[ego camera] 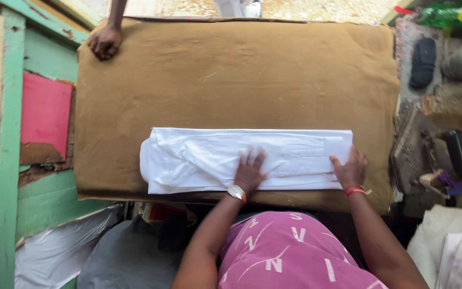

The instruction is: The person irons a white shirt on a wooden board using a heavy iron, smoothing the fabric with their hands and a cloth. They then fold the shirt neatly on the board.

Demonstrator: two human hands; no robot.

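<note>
A white garment (199, 158), folded into a long strip, lies on a table covered with brown cloth (231, 75), near its front edge. My left hand (249, 172) rests flat on the middle of the garment with its fingers spread; a watch is on that wrist. My right hand (350, 168) presses flat on the garment's right end, with red bangles on the wrist. Neither hand grips anything.
Another person's hand (104, 42) rests on the table's far left corner. A green wooden frame (12, 134) with a pink panel stands to the left. A black iron (458, 155) and clutter lie to the right. White cloth (455, 251) is piled at the lower right.
</note>
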